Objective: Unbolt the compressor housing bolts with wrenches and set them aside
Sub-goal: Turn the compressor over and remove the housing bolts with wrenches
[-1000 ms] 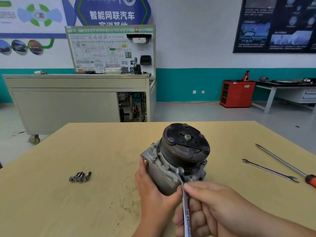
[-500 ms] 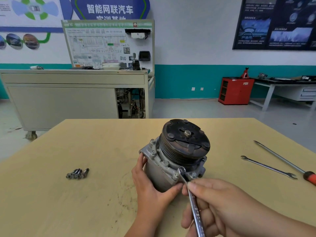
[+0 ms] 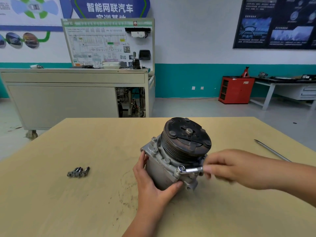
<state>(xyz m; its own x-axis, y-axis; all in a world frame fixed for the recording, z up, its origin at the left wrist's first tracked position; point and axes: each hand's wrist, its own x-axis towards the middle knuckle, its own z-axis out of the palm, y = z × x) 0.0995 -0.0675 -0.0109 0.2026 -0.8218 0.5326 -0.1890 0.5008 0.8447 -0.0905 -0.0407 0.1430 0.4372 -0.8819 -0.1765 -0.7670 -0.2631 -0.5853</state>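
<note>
The grey compressor (image 3: 164,175) with its black pulley (image 3: 187,139) lies tilted on the wooden table (image 3: 68,202). My left hand (image 3: 152,182) grips the housing from the near left side. My right hand (image 3: 234,168) holds a silver wrench (image 3: 189,170), whose ring end sits on a housing bolt (image 3: 181,168) at the front flange. The wrench handle points to the right and is mostly hidden in my blurred fingers. Other bolt heads (image 3: 154,139) show on the flange's left rim. Several removed bolts (image 3: 78,171) lie together on the table at the left.
The shaft of a long screwdriver (image 3: 271,150) lies on the table at the far right, partly behind my right arm. Beyond the table stand a beige training bench (image 3: 68,93) and a red cabinet (image 3: 236,89).
My right hand has swung the wrench handle from pointing toward me round to the right, with the ring end staying on the bolt. The second wrench on the right is now hidden behind my arm.
</note>
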